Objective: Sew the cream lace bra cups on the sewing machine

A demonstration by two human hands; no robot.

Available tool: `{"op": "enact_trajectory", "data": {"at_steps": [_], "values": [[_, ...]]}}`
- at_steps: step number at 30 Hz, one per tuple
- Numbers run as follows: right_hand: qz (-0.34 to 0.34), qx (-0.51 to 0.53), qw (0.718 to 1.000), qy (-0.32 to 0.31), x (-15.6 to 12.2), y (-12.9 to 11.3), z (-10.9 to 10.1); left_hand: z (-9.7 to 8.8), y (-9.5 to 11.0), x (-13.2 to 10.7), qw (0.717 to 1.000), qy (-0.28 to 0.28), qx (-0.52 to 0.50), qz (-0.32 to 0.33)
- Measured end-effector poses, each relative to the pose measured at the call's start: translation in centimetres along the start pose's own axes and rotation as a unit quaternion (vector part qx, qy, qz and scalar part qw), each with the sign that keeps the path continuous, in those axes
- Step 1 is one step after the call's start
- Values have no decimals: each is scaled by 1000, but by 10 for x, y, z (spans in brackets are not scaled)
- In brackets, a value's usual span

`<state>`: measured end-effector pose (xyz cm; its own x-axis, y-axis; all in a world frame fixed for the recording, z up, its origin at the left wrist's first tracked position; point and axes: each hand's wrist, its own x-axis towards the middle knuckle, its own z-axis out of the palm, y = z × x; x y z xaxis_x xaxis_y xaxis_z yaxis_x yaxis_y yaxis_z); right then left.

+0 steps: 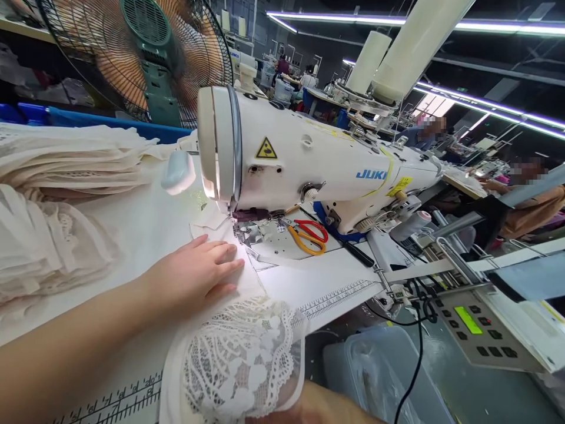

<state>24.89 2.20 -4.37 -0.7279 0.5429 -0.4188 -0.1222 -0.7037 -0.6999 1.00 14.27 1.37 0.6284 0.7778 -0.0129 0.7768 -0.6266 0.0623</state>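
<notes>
My left hand (pixel 198 271) lies flat, fingers stretched out, on pale cloth (pixel 253 282) just in front of the needle area of a white sewing machine (pixel 304 153). Toward me the cloth continues into a cream lace garment piece (pixel 242 353) with a scalloped edge and sheer border. Under that lace, at the bottom edge, shows part of my right hand (pixel 326 406); the lace hides its fingers, so their grip cannot be seen. Yellow-and-red handled thread snips (pixel 309 235) rest on the machine bed, right of the needle.
Stacked cream fabric pieces (pixel 66 165) lie at left. A large fan (pixel 150 53) stands behind. Printed ruler scales (pixel 335 300) run along the table. At right are a control panel (pixel 477 330), a black cable (pixel 417 365) and a plastic bin (pixel 379 365). Co-workers sit farther back.
</notes>
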Motion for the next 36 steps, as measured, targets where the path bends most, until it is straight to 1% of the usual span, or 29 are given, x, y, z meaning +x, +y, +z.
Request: {"op": "enact_trajectory", "data": {"at_steps": [3,6,8,9,11,12,14,16,18,22,24,27,30,36], "values": [[52,31,997,-44,15,-1,-2,-5,10,-6,999,30,-18,2],[127,105,983,-82,26,-5,-2,-10,16,-8,998,45,-45,4],[161,149,972,-80,33,-9,1,-12,16,-7,997,51,-62,7],[164,159,971,-74,36,-12,3,-12,15,-7,996,53,-65,10],[144,164,973,-74,40,-18,9,-12,12,-5,996,52,-64,16],[117,159,977,-86,41,-22,13,-12,9,-5,997,50,-60,19],[34,138,982,-126,40,-27,19,-12,2,-3,997,40,-53,26],[-54,110,980,-155,39,-31,24,-11,-5,-1,997,16,-58,39],[-100,82,978,-165,40,-31,27,-12,-11,2,996,-6,-73,50],[-104,90,977,-162,50,-27,30,-15,-14,6,996,-6,-80,37],[-88,109,977,-158,55,-28,33,-17,-16,9,996,-23,-71,38],[-76,139,977,-142,61,-34,41,-19,-19,14,996,-56,-45,45],[-88,170,972,-135,65,-41,49,-21,-21,18,997,-60,-17,39],[-99,174,971,-130,72,-49,55,-23,-13,22,995,-96,30,-13]]}}
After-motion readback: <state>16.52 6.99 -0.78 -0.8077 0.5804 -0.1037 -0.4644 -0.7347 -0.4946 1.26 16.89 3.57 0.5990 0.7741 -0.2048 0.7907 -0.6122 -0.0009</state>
